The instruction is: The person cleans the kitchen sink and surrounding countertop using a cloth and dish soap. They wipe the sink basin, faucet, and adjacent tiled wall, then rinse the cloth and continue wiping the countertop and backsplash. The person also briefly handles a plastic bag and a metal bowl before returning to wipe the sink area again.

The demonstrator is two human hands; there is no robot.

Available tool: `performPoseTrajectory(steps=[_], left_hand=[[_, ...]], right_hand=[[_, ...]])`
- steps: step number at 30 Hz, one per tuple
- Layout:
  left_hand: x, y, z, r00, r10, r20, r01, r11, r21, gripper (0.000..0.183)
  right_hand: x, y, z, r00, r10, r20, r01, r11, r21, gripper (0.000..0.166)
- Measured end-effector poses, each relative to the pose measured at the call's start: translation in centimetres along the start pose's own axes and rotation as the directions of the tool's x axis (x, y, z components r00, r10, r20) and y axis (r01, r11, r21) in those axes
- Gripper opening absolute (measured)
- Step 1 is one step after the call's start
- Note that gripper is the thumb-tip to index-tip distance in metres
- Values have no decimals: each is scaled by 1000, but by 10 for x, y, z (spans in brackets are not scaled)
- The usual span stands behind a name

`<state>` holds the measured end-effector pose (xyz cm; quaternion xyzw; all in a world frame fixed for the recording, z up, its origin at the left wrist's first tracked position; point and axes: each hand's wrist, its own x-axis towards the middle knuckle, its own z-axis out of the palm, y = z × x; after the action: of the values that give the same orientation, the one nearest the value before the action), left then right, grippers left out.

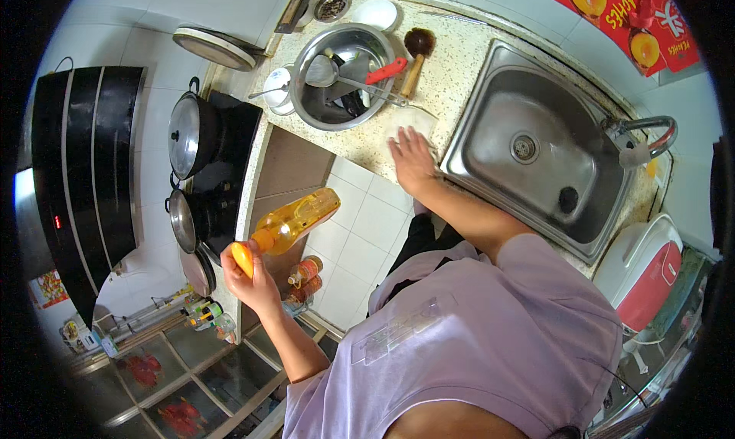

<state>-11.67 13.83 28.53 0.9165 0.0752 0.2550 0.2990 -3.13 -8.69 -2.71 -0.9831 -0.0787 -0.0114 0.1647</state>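
My left hand (250, 281) is closed around the orange pump top of a clear plastic bottle (301, 215) of yellow liquid. The bottle is held tilted, away from the worktop, over the gap between stove and floor. My right hand (413, 160), slightly blurred, lies palm down with fingers spread at the counter's front edge, by the sink's corner. Beyond its fingertips is a pale flat patch (416, 120), perhaps a cloth. A steel basin (327, 117) nearby holds a ladle (321, 71), a red-handled flat-bladed tool (387, 71) and other utensils.
A steel sink (545, 111) with a faucet (649, 131) is at right. A wooden-handled brush (412, 77) and white bowls (278, 94) flank the basin. Lidded pans (184, 134) stand on the black stove (229, 169). Bottles (305, 272) stand low down; a rice cooker (643, 278) sits beyond the sink.
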Motion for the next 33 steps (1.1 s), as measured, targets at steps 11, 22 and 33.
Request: performPoseTrajectory(steps=[11, 22, 33], left_hand=[[-4, -1, 31, 989, 84, 122, -91, 995, 49, 11], [3, 29, 133, 874, 323, 364, -256, 941, -220, 15], [-2, 25, 213, 849, 367, 380, -255, 915, -314, 19]], right_hand=[[-34, 2, 3, 963, -243, -113, 264, 935, 238, 31], [-252, 119, -90, 993, 120, -22, -103, 919, 379, 39], [-198, 157, -126, 830, 391, 398, 136, -834, 535, 38]])
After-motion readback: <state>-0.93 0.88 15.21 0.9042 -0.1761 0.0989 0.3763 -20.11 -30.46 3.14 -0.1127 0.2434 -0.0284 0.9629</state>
